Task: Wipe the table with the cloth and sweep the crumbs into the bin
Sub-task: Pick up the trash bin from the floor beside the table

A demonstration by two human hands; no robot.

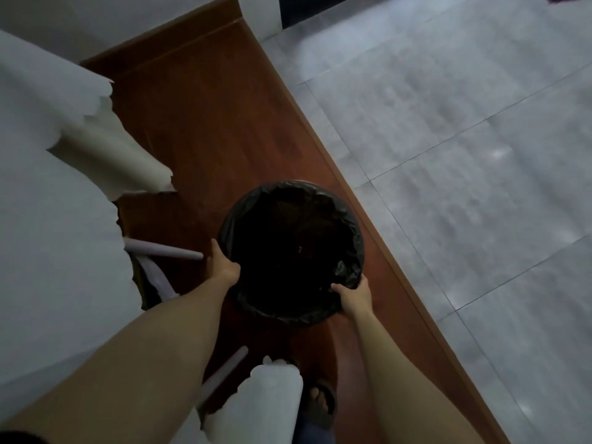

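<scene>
A round bin (291,251) is seen from above, a little below the centre of the frame, standing over a strip of reddish-brown wooden floor (205,116). It is lined with a black plastic bag (347,270) whose edge is folded and crumpled over the rim. The inside is too dark for any contents to be made out; only a tiny pale speck can be seen near the middle.

The bin is held at its near rim by both hands. The left hand (224,265) is laid against the left side of the rim, fingers curled round the outside and thumb at the edge. The right hand (354,298) is closed on the lower right part of the rim, its thumb hooked over the bag and its fingers wrapped below. Both bare forearms are stretched in from the bottom of the frame.

The table (48,219) is seen at the left of the frame, covered by a pale, torn sheet, with grey tubular legs (163,250) showing beneath it. No cloth can be picked out with certainty. A foot in a dark sandal (320,402) is seen at the bottom centre. Grey floor tiles (464,139) fill the right side of the frame, beyond the diagonal edge of the wood.
</scene>
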